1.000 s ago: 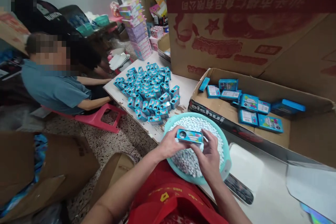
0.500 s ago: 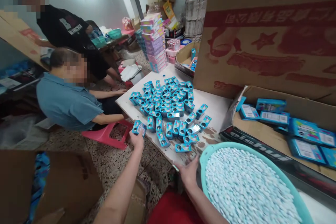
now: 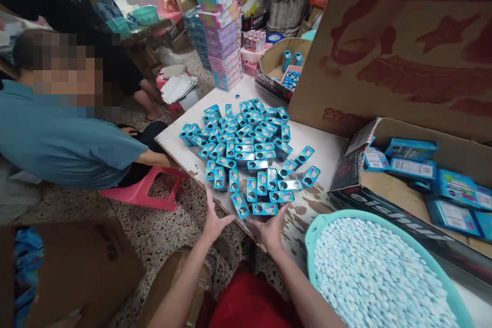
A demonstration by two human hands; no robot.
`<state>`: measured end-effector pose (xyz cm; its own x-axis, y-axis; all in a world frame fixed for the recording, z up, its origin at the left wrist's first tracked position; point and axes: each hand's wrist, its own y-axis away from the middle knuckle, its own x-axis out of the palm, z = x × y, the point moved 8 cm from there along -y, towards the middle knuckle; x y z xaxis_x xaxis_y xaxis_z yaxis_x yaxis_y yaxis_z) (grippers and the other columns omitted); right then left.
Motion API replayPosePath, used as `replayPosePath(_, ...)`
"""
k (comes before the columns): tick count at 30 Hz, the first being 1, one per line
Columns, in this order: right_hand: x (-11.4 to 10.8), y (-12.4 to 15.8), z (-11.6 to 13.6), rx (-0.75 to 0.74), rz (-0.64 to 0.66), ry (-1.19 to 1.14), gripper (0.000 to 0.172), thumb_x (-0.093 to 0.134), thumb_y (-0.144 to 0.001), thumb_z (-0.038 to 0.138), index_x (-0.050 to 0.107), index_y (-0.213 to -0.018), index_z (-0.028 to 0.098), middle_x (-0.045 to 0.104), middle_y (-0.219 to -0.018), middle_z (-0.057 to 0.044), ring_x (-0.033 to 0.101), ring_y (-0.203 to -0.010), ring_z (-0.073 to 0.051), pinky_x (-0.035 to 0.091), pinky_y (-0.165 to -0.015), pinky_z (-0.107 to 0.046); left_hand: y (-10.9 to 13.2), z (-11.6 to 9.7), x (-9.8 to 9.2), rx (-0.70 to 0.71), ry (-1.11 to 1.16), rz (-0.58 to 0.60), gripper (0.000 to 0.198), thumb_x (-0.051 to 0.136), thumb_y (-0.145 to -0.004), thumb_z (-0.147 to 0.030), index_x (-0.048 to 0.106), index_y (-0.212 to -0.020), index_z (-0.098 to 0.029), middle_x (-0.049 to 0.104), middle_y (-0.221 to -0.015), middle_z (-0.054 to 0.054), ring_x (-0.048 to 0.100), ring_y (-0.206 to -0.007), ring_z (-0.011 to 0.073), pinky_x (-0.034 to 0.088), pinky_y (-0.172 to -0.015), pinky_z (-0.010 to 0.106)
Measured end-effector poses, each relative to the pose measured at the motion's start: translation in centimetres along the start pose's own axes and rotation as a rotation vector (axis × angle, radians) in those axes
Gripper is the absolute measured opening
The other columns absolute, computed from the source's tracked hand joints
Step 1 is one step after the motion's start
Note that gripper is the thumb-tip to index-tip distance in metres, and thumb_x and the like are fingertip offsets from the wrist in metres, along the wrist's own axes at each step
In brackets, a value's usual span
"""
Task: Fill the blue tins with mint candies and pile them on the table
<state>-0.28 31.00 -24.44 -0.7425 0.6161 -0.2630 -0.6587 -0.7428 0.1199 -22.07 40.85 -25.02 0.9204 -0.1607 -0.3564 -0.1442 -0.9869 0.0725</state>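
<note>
Many small blue tins [image 3: 244, 141], each with a round dark hole on top, stand packed in a cluster on the white table [image 3: 319, 151]. My left hand [image 3: 214, 221] is at the table's near left edge, thumb and fingers spread, with nothing in it. My right hand [image 3: 270, 230] is by the front of the cluster, its thumb and fingers apart around the near side of the closest tin [image 3: 265, 208]. Whether its fingertips touch that tin is hard to see. A turquoise basin [image 3: 312, 246] full of pale blue and white candies [image 3: 380, 266] stands to the right.
Behind the basin, an open carton [image 3: 357, 184] holds larger blue packs [image 3: 411, 148]. A tall cardboard sheet [image 3: 403, 61] rises behind. Stacked pink and purple boxes [image 3: 223, 36] stand at the far corner, near another carton [image 3: 269, 84]. A person [image 3: 77, 138] sits at left; another stands behind.
My left hand has let go of a tin, now standing at the cluster's left front, and opened. My right hand has moved from the table edge to the closest tin. The view has shifted.
</note>
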Motion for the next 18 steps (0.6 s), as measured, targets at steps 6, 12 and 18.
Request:
replayPosePath(6,2.4,-1.0,-0.4,0.042,-0.038,0.016,0.143,0.084,-0.038,0.040,-0.007,-0.144,0.012,0.005,-0.150,-0.023,0.007,-0.139,-0.042,0.018,-0.111,-0.053,-1.0,0.2,0.9,-0.033,-0.132,-0.084,0.136,0.080,-0.051,-0.046,-0.011,-0.148,-0.014,0.003,-0.155,0.022,0.008,-0.143,0.0321,0.016,-0.114,0.045)
replayPosePath(12,3.7,0.1,-0.6,-0.008,-0.042,0.015,0.127,0.078,-0.052,0.043,-0.004,-0.145,0.013,0.012,-0.147,-0.023,0.015,-0.138,-0.040,0.025,-0.108,-0.053,-2.4,-1.0,0.4,0.070,-0.058,-0.095,0.120,0.061,-0.063,-0.069,-0.004,-0.149,-0.018,0.004,-0.157,0.015,0.007,-0.143,0.0298,0.014,-0.116,0.043)
replayPosePath(18,6.6,0.1,0.5,-0.022,0.088,0.019,0.133,0.081,-0.049,0.045,-0.008,-0.145,0.022,0.012,-0.151,-0.021,0.029,-0.134,-0.040,0.036,-0.102,-0.050,-4.0,-0.6,0.8,-0.043,0.194,-0.374,0.080,0.017,-0.087,-0.064,0.000,-0.149,-0.017,0.005,-0.158,0.009,0.012,-0.143,0.0210,0.023,-0.114,0.035)
